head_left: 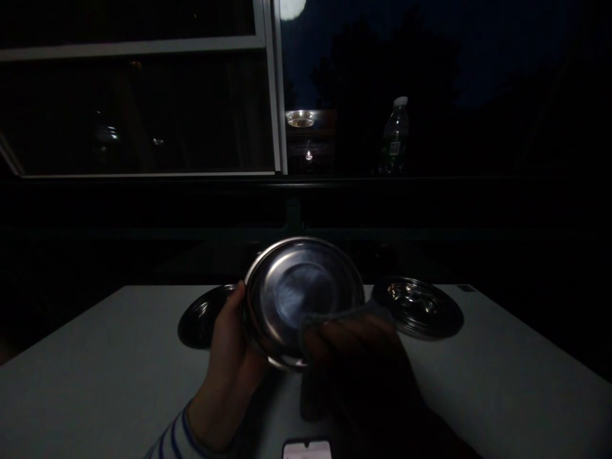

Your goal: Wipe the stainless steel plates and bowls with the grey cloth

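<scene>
A shiny metal bowl (306,290) is tilted up above the table, its inside facing me. My left hand (234,357) grips it by the left rim, thumb at the edge and fingers beneath. My right hand (358,350), dark and in shadow, is closed on a dark cloth (347,314) pressed against the bowl's lower right inside. Part of the cloth hangs below the hand. On the table behind my left hand lies another metal dish (198,322), partly covered by that hand. Beyond my right hand sits a stack of metal bowls (421,309).
The white table (95,370) spans the front. A phone (306,450) lies at its near edge. Behind are a dark ledge and a window frame (277,95). A plastic bottle (396,137) with a white cap stands upright at the window. The scene is very dim.
</scene>
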{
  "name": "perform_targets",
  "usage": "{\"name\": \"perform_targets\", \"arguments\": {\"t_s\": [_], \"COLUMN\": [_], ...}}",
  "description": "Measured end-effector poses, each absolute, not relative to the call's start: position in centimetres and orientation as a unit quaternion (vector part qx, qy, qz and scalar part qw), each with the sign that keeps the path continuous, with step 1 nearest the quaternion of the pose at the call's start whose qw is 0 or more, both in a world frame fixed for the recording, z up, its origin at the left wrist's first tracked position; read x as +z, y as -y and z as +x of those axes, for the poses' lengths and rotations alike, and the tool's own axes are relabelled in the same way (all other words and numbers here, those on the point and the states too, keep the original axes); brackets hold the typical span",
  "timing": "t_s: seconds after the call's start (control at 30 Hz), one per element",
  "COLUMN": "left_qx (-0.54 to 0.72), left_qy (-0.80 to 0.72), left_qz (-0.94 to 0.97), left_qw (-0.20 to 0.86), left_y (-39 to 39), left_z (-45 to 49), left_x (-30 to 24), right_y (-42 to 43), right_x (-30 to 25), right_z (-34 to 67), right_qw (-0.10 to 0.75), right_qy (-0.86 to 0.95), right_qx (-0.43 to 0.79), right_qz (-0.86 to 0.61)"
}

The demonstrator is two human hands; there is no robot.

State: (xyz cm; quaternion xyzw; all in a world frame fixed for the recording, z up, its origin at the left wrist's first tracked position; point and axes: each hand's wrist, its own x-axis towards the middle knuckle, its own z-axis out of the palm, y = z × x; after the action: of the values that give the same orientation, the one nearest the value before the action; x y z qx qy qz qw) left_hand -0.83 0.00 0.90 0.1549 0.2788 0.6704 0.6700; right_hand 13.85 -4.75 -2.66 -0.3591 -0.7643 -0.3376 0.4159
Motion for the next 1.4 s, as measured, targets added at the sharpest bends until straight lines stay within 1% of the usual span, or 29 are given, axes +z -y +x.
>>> {"name": "perform_targets", "arguments": {"t_s": [0.07,0.23,0.37,0.53,0.7,0.9,0.97,1.0,1.03,1.17,1.33,1.4], "left_qx": [0.663,0.670,0.667,0.670,0.659,0.652,0.650,0.653,0.657,0.661,0.655,0.649], "left_qy": [-0.281,-0.271,-0.283,-0.282,-0.293,-0.301,-0.310,-0.310,-0.308,-0.303,-0.302,-0.309], "left_qz": [0.156,0.157,0.156,0.162,0.157,0.162,0.161,0.160,0.161,0.169,0.174,0.179], "left_qw": [0.676,0.673,0.671,0.667,0.674,0.677,0.675,0.673,0.669,0.666,0.670,0.672], "left_y": [-0.1,-0.4,-0.4,-0.3,-0.6,-0.6,-0.6,-0.7,-0.7,-0.8,-0.6,-0.5], "left_z": [-0.9,-1.1,-1.1,-1.2,-1.3,-1.2,-1.2,-1.3,-1.3,-1.4,-1.2,-1.1], "left_x": [0.8,0.8,1.0,1.3,1.2,1.1,1.1,1.1,1.1,1.1,1.3,1.3], "right_y": [4.7,4.6,4.7,4.6,4.4,4.4,4.5,4.6,4.5,4.4,4.4,4.2], "right_x": [-2.6,-2.6,-2.7,-2.1,-1.9,-2.2,-2.2,-2.2,-2.1,-1.9,-1.9,-1.9], "right_z": [14.0,15.0,14.8,15.5,15.4,15.6,15.3,15.2,15.2,15.6,15.8,16.1], "right_qw": [0.418,0.439,0.412,0.460,0.438,0.477,0.463,0.477,0.452,0.483,0.458,0.471], "right_qy": [0.770,0.749,0.770,0.731,0.750,0.736,0.750,0.743,0.760,0.731,0.752,0.735], "right_qx": [-0.329,-0.362,-0.333,-0.355,-0.363,-0.333,-0.334,-0.348,-0.334,-0.356,-0.333,-0.336], "right_qz": [-0.352,-0.341,-0.354,-0.357,-0.336,-0.345,-0.335,-0.314,-0.325,-0.324,-0.337,-0.354]}}
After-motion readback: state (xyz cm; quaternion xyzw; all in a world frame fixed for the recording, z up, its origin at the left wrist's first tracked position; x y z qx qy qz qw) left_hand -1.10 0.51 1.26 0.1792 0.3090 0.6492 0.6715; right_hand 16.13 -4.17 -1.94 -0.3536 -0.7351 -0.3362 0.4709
